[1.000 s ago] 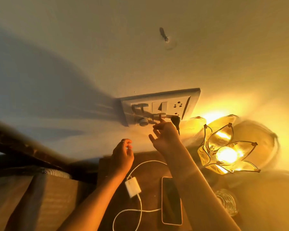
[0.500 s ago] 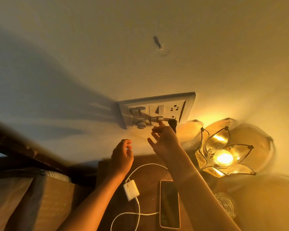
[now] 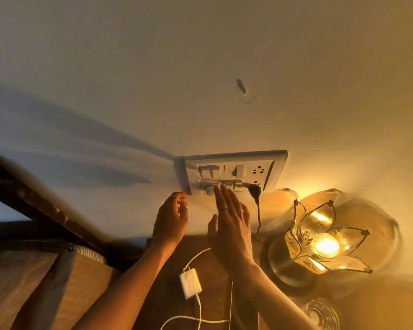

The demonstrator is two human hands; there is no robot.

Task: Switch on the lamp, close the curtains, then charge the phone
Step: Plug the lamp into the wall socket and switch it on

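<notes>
2 hands empty: right hand (image 3: 231, 229) flat, left hand (image 3: 171, 220) loosely curled; lamp (image 3: 324, 245) glowing amber.

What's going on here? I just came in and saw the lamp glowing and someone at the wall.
A person reaches for the switchboard on the wall. The right hand, fingers straight, has its fingertips at the lower row of switches; the left hand hangs beside it, loosely curled, holding nothing. The lamp is lit, its black plug in the board. The white charger lies on the bedside table, not yet plugged in.
</notes>
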